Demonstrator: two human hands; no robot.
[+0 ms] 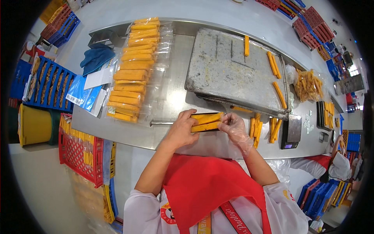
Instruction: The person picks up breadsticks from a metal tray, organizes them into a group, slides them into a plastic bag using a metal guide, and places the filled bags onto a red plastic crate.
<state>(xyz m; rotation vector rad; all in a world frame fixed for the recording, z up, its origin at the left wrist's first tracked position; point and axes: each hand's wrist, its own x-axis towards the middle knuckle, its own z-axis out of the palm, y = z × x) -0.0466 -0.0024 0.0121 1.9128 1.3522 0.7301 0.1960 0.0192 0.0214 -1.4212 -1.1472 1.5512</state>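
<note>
Between both hands, close to the table's front edge, is a narrow black tray (208, 130) carrying orange-yellow breadsticks (206, 127). My bare left hand (182, 127) grips the tray's left end, thumb and fingers around the sticks there. On my right hand (234, 128) is a clear plastic glove; its fingertips pinch the right ends of the sticks. A metal bar (162, 122) lies just left of my left hand. Loose breadsticks (256, 128) rest to the right of my gloved hand, beside a digital scale (293, 131).
Filled clear bags of breadsticks (131, 74) form a long column at left. Large worn baking sheets (230, 67) are stacked ahead, with several sticks on top. A bulging plastic bag (309, 84) and black trays (321, 115) stand right. A red crate (80, 149) adjoins the table's left front.
</note>
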